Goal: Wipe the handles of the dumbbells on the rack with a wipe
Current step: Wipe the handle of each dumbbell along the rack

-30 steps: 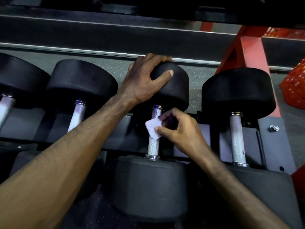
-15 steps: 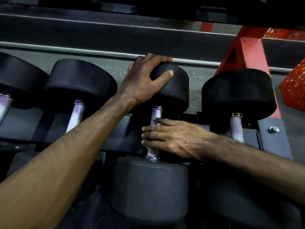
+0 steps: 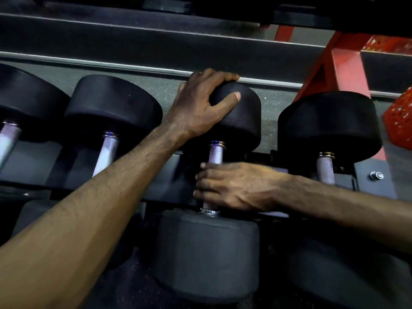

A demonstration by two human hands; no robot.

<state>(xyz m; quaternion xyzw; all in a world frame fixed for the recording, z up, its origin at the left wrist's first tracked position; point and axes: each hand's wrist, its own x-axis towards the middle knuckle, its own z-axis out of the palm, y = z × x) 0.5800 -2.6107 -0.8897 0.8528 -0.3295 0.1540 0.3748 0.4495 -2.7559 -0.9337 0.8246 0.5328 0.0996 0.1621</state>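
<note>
A row of black dumbbells lies on a dark rack (image 3: 376, 181) with red uprights. The left hand (image 3: 200, 105) reaches forward and grips the far head of the third dumbbell (image 3: 240, 121), fingers curled over its top edge. The right hand (image 3: 234, 186) wraps around that dumbbell's knurled metal handle (image 3: 215, 153), fingers closed about its lower half. The wipe is hidden, probably under the right palm.
</note>
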